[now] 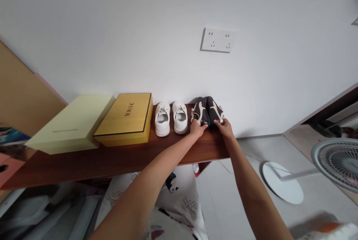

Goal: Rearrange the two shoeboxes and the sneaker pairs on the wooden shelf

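Note:
A pair of dark brown sneakers with cream trim lies side by side at the right end of a reddish-brown wooden shelf (167,152), against the wall. My left hand (197,128) grips the heel end of the left dark sneaker (200,110), thumb pointing right. On the outer side of the right dark sneaker (214,110), my right hand (224,128) holds the heel end. Both soles seem to be turned toward each other, but their contact with the shelf is partly hidden. Left of them stand two white sneakers, the nearer one (180,117) and the farther one (162,119), heels toward me.
A yellow shoebox (125,117) marked MMOK and a pale yellow box (75,120) sit farther left on the shelf. A wall socket (216,40) is above. At right stands a fan (342,163) near a round white base (282,184). Panda-print fabric (181,195) lies below.

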### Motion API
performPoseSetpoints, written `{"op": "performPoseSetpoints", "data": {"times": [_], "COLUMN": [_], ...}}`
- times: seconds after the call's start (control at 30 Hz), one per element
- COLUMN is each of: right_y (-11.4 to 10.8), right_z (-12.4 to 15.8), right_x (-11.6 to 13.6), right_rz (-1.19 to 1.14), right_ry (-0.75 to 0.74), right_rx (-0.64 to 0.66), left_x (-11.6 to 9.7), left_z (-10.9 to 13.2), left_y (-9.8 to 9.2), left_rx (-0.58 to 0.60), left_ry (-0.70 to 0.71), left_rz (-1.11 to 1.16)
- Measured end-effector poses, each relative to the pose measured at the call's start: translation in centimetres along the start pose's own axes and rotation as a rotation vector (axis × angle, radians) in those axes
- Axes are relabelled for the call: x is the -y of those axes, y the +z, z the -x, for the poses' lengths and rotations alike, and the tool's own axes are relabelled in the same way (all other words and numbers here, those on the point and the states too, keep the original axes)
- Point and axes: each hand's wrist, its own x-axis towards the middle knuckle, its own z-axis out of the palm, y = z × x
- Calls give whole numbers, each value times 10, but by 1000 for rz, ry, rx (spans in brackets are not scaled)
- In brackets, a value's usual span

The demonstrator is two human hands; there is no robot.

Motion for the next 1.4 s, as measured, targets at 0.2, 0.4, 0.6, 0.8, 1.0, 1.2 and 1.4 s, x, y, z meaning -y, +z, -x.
{"op": "performPoseSetpoints", "data": {"times": [0.2,0.4,0.6,0.8,1.0,1.2,1.4], "right_y": [-10,-7,-6,0,9,13,17], "right_z": [-24,-18,-11,-9,-6,-7,-4], "right_x": [23,48,60,59,50,43,41], "right_rz": [413,912,1093,1120,1100,1089,1103], "right_ry": [-243,-519,-575,-557,-510,-472,-456], "right_rx": [146,215,255,283,321,324,308], "left_x": [-24,-44,-49,-52,-46,-42,-42], "left_z": [-17,-17,-14,-14,-16,-15,-12], "left_y": [-18,-23,-26,-19,-14,-11,-8], "left_rx": [120,233,274,284,297,278,221], "left_ry": [194,365,413,413,417,431,424], "left_rz": [-314,-815,-919,-957,-974,-965,-939]}}
